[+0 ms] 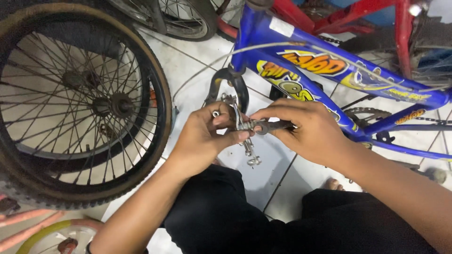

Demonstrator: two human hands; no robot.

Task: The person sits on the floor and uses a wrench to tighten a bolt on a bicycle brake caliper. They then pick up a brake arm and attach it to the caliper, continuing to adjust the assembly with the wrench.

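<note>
- A silvery metal brake caliper (245, 136), thin-armed and bolted, hangs just below the glossy blue bicycle frame (301, 75).
- Left hand (202, 141) pinches the caliper.
- Right hand (310, 131), curled, grips a dark wrench (275, 125) on it.

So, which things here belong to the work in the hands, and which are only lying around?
In use:
- left hand, on the metal brake caliper
- right hand, holding a dark tool against it
- blue bicycle frame
- brake cable

Lying about:
- loose black wheel
- red frame
- yellow-rimmed wheel
- white tiled floor
</note>
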